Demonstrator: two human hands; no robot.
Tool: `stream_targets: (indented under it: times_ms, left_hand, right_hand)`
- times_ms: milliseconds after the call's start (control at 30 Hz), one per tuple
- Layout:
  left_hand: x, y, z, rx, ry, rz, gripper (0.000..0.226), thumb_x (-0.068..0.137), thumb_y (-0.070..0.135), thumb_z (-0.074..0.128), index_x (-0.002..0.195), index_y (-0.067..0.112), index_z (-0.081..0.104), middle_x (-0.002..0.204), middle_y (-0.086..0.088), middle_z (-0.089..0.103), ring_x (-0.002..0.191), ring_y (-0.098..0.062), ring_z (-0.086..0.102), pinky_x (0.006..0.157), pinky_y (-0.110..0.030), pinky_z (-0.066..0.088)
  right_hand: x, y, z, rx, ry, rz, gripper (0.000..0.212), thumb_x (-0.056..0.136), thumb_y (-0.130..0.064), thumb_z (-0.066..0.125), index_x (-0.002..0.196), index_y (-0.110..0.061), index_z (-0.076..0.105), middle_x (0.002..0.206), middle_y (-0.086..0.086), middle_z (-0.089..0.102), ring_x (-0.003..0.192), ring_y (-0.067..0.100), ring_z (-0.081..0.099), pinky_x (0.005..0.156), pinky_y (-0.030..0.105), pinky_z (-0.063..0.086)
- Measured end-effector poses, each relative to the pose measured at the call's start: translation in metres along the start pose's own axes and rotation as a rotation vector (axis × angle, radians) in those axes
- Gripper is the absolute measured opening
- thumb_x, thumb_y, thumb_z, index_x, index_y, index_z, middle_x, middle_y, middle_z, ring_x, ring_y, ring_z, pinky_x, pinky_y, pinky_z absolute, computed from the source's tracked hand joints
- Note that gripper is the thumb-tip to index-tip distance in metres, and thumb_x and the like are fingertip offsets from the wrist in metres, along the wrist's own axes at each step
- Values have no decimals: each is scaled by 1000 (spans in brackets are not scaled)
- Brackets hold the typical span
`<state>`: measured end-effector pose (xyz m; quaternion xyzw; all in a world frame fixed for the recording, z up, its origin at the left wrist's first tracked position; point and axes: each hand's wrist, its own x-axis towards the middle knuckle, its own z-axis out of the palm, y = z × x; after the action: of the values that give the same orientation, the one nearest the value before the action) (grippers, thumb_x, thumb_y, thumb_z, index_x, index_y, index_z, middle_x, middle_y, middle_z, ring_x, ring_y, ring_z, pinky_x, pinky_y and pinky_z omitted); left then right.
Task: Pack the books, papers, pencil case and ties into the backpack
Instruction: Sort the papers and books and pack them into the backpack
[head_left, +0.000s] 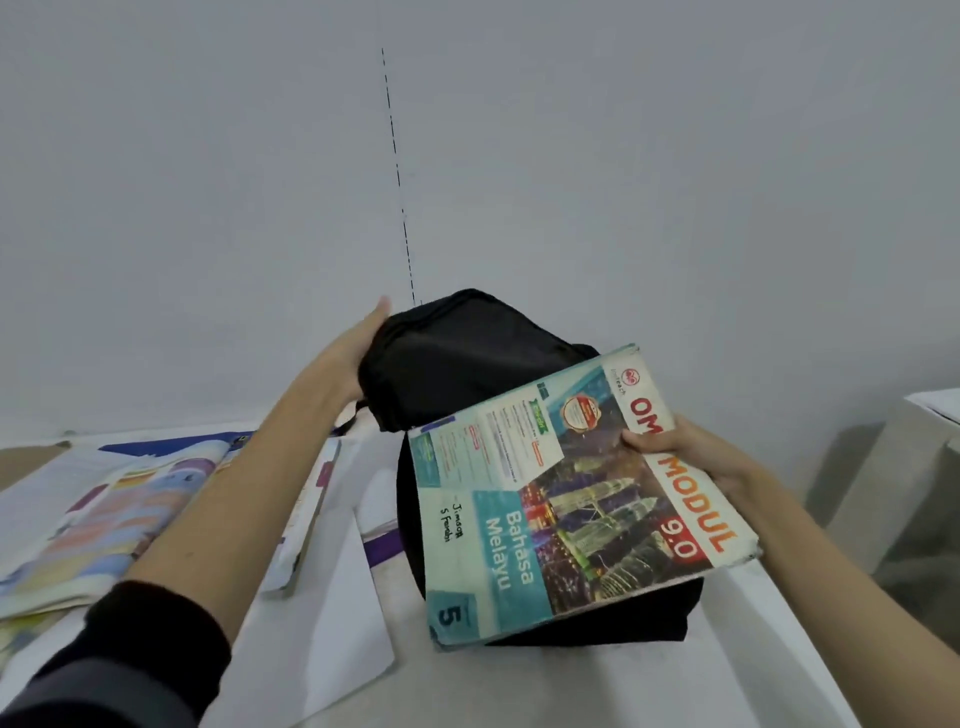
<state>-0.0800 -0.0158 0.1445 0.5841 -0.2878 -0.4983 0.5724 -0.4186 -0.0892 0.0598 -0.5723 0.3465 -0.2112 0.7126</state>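
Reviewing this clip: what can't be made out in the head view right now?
- Backpack opening and contents: hidden by the workbook held over it and the raised flap.
- Left hand fingers: behind the flap; grip unclear.
- Right hand: only fingers on the cover show.
- Pencil case and ties: not seen.
- Open book: cut off by left edge, crossed by the forearm, print blurred.
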Motion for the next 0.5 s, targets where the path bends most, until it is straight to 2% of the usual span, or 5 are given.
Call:
stream_targets:
  times_ms: [67,133,300,367,500]
  left_hand:
    - [-11,16,9,405,-7,79,50,84,57,58,99,10,66,94,-8,70,85,-22,66,72,-31,51]
    - [-16,27,21,739,64,225,43,84,44,66,90,2,61,88,-8,65,79,-22,61,67,-27,47]
    - [-28,40,51,789,110,596,37,93,32,56,67,9,45,67,-8,46,61,-18,45,53,-23,31]
    - [-35,41,63,837,111,710,46,94,30,54,58,15,32,57,-3,35,51,-13,34,44,-17,24]
    - [-40,40,79,851,89,810,50,95,26,52,56,17,23,52,2,26,43,-7,24,40,-17,19]
  right_hand:
    - [-1,4,-2,32,54,43,88,35,-28,96,108,-5,53,87,20,69,61,30,70,50,34,57]
    - [-3,7,-3,100,133,80,57,64,-19,81,109,-4,50,82,19,69,57,30,69,47,34,56]
    - [1,14,5,374,385,67,5,90,-3,53,95,-4,52,66,18,69,49,29,67,40,36,54]
    - [14,23,11,531,500,-16,10,91,1,50,100,-1,54,76,20,70,56,31,69,45,40,56]
    - [46,33,39,834,762,-151,35,88,1,55,122,-2,52,105,15,64,81,29,65,76,45,55]
